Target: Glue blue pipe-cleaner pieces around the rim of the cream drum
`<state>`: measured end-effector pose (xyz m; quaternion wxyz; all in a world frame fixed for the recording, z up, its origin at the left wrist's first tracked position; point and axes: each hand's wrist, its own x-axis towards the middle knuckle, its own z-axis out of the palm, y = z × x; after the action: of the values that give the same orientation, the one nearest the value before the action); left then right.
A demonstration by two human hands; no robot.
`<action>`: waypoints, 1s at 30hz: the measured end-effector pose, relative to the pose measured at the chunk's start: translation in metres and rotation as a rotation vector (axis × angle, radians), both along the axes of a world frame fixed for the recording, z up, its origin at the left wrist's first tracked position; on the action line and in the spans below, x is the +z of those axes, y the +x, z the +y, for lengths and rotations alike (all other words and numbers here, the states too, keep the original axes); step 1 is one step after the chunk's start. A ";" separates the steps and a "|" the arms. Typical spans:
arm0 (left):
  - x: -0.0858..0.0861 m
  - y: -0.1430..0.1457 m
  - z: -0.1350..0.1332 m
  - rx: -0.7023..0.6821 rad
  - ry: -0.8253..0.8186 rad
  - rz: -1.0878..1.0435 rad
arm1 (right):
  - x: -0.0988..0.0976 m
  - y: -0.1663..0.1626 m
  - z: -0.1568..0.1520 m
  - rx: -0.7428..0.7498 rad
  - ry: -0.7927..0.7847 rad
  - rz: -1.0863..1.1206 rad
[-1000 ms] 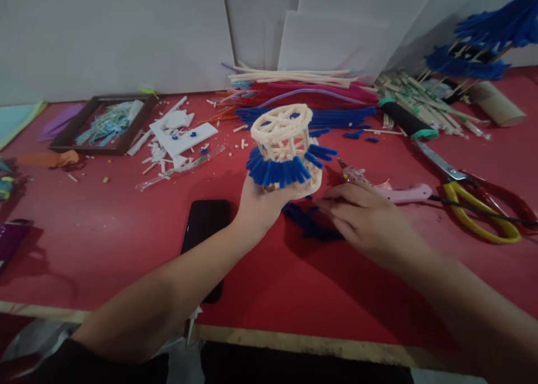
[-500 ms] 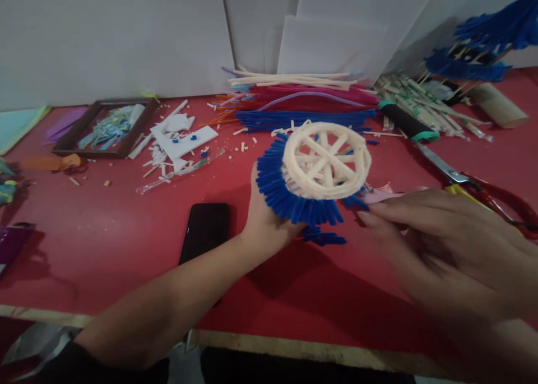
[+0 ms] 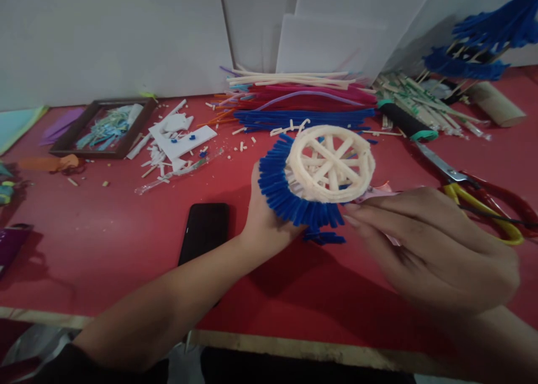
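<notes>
Wheel: white wheel [image 3: 330, 162], middle of the frame, held above the red table [image 3: 126, 244].
Left hand [image 3: 264, 218]: grips the wheel from underneath.
Right hand [image 3: 424, 244]: fingers pinched by the fringe; maybe holding something, can't tell.
Done: blue fringe [image 3: 286, 196] on the left and bottom rim.
To do: top right rim looks bare.

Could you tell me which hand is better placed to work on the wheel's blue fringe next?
Probably the right hand: its fingertips sit beside the blue fringe, while the left hand is busy gripping the wheel from behind.
</notes>
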<state>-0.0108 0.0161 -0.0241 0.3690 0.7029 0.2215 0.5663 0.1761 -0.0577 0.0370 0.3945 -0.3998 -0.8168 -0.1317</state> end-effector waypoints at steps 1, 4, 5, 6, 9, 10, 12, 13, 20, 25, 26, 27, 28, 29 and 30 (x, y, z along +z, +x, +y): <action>0.000 0.000 0.000 -0.002 0.000 -0.002 | -0.001 0.002 0.001 0.002 0.007 -0.005; 0.001 0.001 -0.002 -0.005 -0.012 -0.009 | -0.002 0.006 0.002 0.030 0.015 -0.016; 0.002 0.001 -0.003 0.003 -0.025 -0.004 | -0.003 0.007 0.002 0.033 0.011 -0.007; 0.003 0.001 -0.003 0.011 -0.039 0.009 | -0.003 0.007 0.002 0.037 0.010 0.003; 0.009 0.001 -0.004 0.002 -0.052 0.028 | -0.004 0.006 0.001 0.026 0.000 0.021; 0.011 0.001 -0.005 -0.021 -0.053 0.023 | -0.004 0.005 0.001 0.016 0.001 0.026; 0.014 0.002 -0.005 -0.066 -0.055 -0.007 | -0.003 0.004 0.000 -0.006 -0.014 0.040; 0.015 0.002 -0.005 -0.078 -0.058 -0.024 | -0.003 0.003 0.000 -0.017 -0.023 0.056; 0.005 0.005 -0.007 -0.045 -0.174 -0.028 | -0.002 0.001 -0.003 -0.030 -0.006 0.100; 0.002 0.018 0.003 -0.142 -0.286 -0.090 | -0.004 0.000 -0.001 -0.044 0.006 0.117; 0.004 0.020 0.006 -0.144 -0.297 -0.084 | -0.005 0.000 -0.001 -0.041 0.007 0.116; 0.006 0.021 0.008 -0.138 -0.312 -0.074 | -0.006 0.000 -0.001 -0.041 0.005 0.114; 0.008 0.021 0.008 -0.112 -0.331 -0.036 | -0.006 -0.001 -0.001 -0.048 0.002 0.119; 0.009 0.019 0.008 -0.063 -0.320 -0.016 | -0.006 -0.001 -0.001 -0.056 0.000 0.130; 0.011 0.016 0.006 -0.037 -0.295 0.014 | -0.006 -0.001 -0.001 -0.059 -0.004 0.138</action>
<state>0.0051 0.0218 -0.0132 0.4769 0.6489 0.2919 0.5161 0.1748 -0.0590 0.0306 0.4448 -0.4325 -0.7760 -0.1136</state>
